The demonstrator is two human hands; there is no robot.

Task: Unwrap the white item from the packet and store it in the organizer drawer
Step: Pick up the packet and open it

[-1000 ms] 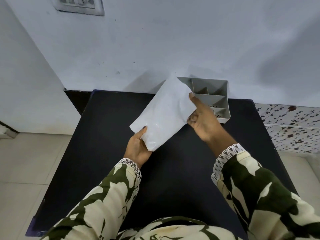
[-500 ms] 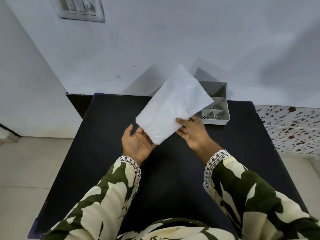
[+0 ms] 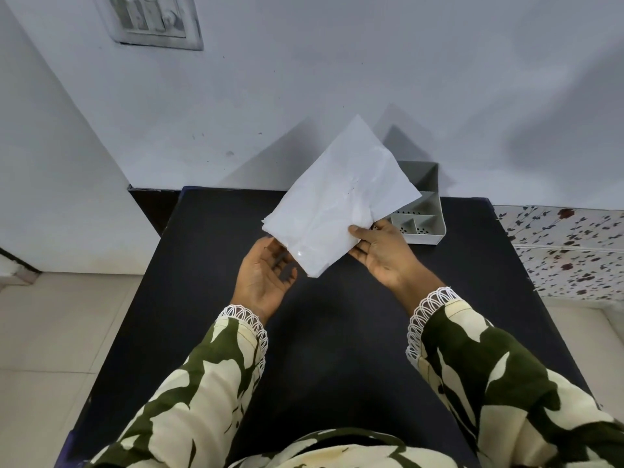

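Observation:
A white crinkled packet (image 3: 337,201) is held up, tilted, above the middle of the black table (image 3: 209,298). My right hand (image 3: 381,255) grips its lower right edge with thumb on top. My left hand (image 3: 263,275) lies palm up under the packet's lower left corner, fingers apart and only brushing it. The grey organizer drawer (image 3: 425,217), with several small compartments, stands at the table's far right edge and is partly hidden behind the packet. Whatever the packet contains is hidden.
A pale wall rises directly behind the table, with a switch plate (image 3: 152,21) high on the left. A patterned surface (image 3: 567,248) adjoins the table on the right. Tiled floor (image 3: 50,332) lies to the left.
My right hand slid from the packet's upper right edge down to its lower right edge. My left hand let go of the bottom corner and opened palm up. The packet rose and tipped further upright.

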